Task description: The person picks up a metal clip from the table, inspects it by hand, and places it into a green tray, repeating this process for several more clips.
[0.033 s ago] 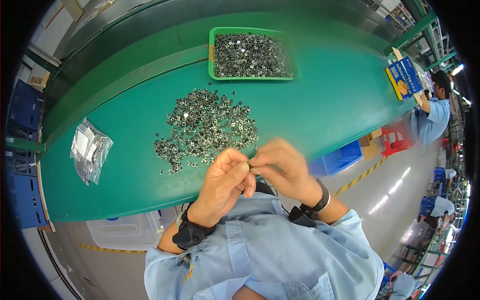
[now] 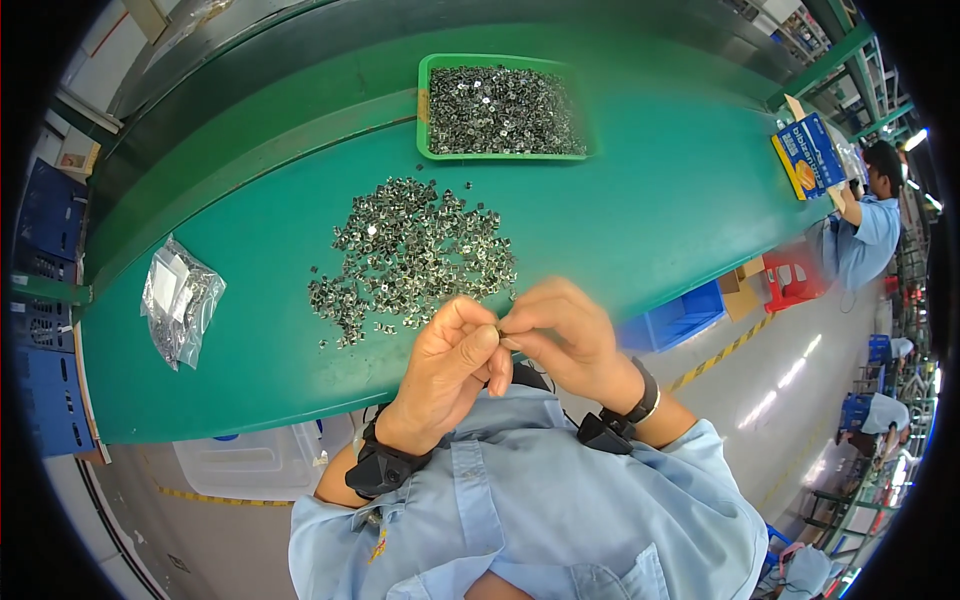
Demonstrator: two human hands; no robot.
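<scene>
We see the left hand (image 2: pixel 448 358) and the right hand (image 2: pixel 572 335) near together, thumb and forefinger of each closed on 1 piece (image 2: pixel 501 334), perhaps because so small a part needs 2 grips. The piece looks tiny and dark; the fingertips hide its shape from us. Just beyond the fingers lies the pile (image 2: pixel 410 245), silvery and dark, probably for easy reach; farther beyond, the tray (image 2: pixel 424 112) holds similar bits together.

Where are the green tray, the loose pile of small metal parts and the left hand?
Green tray (image 2: pixel 500 156): head view, on its near rim.
Loose pile of small metal parts (image 2: pixel 425 245): head view, around its middle.
Left hand (image 2: pixel 441 364): head view, middle of the hand.
</scene>
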